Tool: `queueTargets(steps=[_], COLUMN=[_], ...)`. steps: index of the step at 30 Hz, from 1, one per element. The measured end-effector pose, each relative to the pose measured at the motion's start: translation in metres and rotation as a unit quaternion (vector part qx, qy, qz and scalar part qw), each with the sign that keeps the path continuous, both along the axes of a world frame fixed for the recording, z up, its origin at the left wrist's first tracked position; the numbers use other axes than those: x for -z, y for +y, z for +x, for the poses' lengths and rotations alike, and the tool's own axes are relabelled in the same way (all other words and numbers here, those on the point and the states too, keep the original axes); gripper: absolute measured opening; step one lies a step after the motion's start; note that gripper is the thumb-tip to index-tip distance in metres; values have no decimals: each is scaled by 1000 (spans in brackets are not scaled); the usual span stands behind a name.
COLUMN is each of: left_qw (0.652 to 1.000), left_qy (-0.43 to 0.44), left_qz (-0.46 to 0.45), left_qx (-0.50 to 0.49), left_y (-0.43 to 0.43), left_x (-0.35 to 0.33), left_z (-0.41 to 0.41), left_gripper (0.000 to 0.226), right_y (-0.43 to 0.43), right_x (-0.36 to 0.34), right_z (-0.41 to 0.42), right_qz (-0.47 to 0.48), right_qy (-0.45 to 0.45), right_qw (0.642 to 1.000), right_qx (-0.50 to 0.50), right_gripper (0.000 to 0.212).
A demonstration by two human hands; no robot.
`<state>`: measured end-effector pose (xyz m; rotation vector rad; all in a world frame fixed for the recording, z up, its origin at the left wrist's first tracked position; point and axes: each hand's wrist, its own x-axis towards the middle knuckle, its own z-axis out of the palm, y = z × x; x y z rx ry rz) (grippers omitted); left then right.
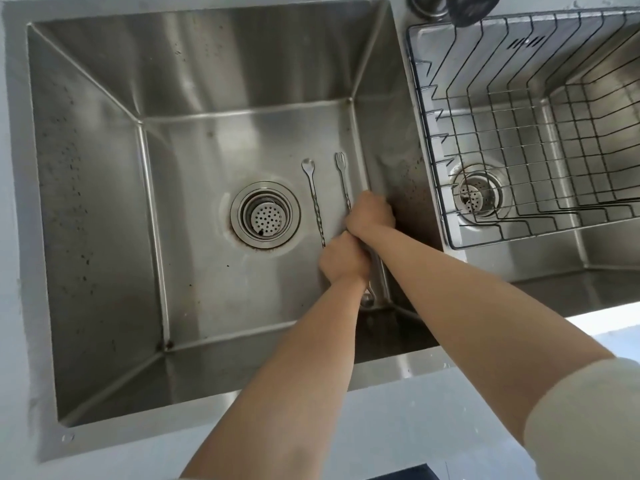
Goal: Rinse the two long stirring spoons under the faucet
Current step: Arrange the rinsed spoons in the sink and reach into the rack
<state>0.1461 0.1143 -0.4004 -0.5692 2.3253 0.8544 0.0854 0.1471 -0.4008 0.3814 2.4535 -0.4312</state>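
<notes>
Two long, thin stirring spoons with twisted metal shafts lie at the right side of the large steel sink's (207,150) floor. One spoon (313,199) ends in a small round bowl, the other (343,178) in a small fork tip. My left hand (343,259) is closed over the near end of the bowl-tipped one. My right hand (370,213) is closed over the shaft of the fork-tipped one, whose lower end (367,299) shows below my hands. The faucet's base (427,5) sits at the top edge; no water runs.
A round drain strainer (266,216) sits in the sink floor left of the spoons. To the right a second basin holds a wire dish rack (519,133) over its own drain (479,195). A pale counter (381,427) runs along the front edge.
</notes>
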Motion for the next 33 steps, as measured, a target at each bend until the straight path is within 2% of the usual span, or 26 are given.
queueTargets(steps=[7,13,19,25,29,33], left_qw=[1000,1000,995,982,975,964], left_qy=[-10,-6,6,88,144,230], left_qz=[2,-1,64,119,122,97], left_qx=[2,11,-74,-114,-119,-90], left_y=[-1,-5,-11,-27,-43,-58], left_x=[2,-1,-22,-46,-66,-95], left_z=[0,2,0,-1,-6,-12], left_gripper=[24,26,27,20,15,19], right_y=[-1,-4,-13,-23,-26,-22], right_x=[1,0,-34,-85,-118,-148], right_z=[1,4,1,-1,2,9], right_qz=[4,-19,-27,-22,-72,-172], right_qy=[10,-23,-16,45,99,170], right_qw=[1000,998,999,998,992,968], right_qx=[13,48,18,-30,-1,68], right_gripper=[24,21,8,11,7,36])
